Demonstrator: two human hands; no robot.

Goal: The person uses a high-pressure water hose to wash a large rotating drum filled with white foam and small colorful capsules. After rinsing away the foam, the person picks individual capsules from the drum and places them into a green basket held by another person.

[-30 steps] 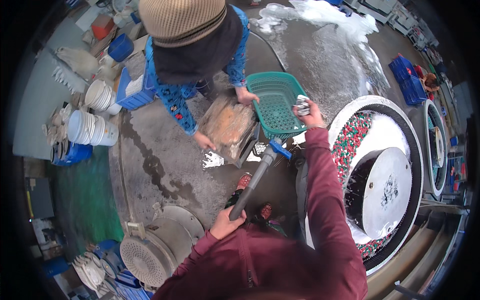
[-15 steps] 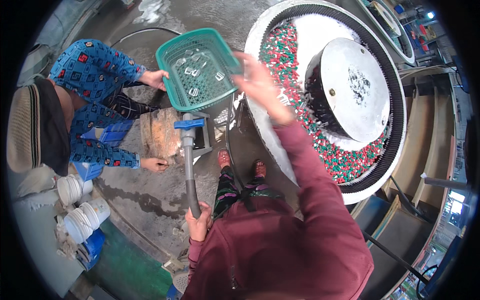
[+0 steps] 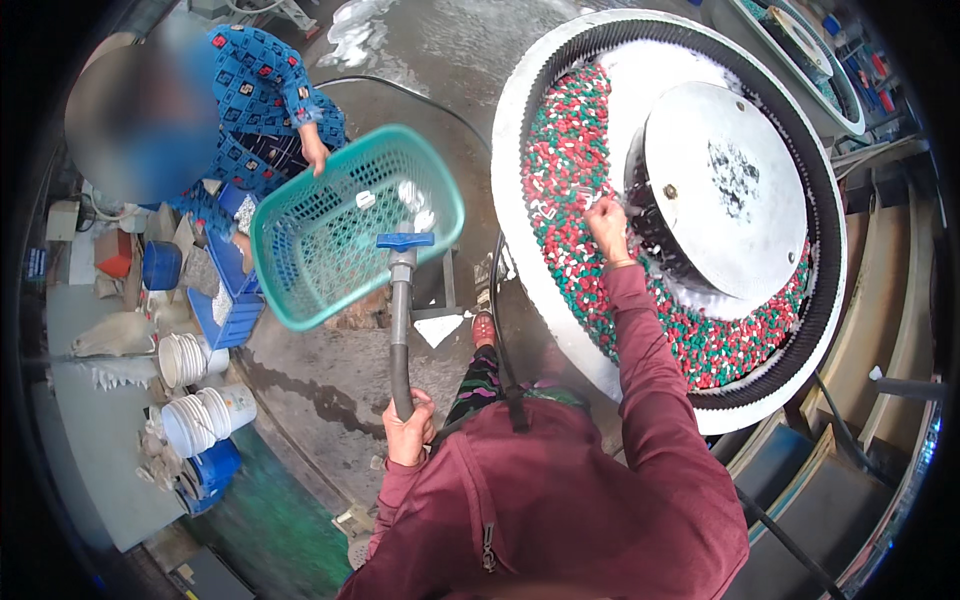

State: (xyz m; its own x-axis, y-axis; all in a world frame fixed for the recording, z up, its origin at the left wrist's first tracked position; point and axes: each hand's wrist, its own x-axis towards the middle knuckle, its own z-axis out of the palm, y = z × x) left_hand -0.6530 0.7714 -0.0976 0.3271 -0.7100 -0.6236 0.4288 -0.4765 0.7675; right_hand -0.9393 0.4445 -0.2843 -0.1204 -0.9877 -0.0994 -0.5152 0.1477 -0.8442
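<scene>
My left hand (image 3: 407, 428) is wrapped round the lower end of a grey hose pipe (image 3: 400, 340), which stands up in front of me with a blue valve handle (image 3: 405, 240) at its top. My right hand (image 3: 608, 230) reaches down to red, green and white pellets (image 3: 565, 130) in a round vibrating tub (image 3: 530, 255). Its fingers are drawn together; what they hold, if anything, is too small to make out. Shiny metal pieces (image 3: 543, 210) lie on the pellets beside it. Left of the tub, a green plastic basket (image 3: 290, 318) holds a few small metal pieces (image 3: 366, 200).
A co-worker's hand (image 3: 314, 152) grips the basket's far rim. The tub's middle carries a metal drum lid (image 3: 725, 190), with white foam (image 3: 640, 70) behind it. White buckets (image 3: 185, 360) and blue bins (image 3: 235, 320) stand at left. A dark hose (image 3: 495, 290) runs across the wet floor.
My right hand has gone from the basket's rim to the pellets. The basket has swung left and nearer, and fewer pieces show in it. My left hand keeps its hold on the hose pipe.
</scene>
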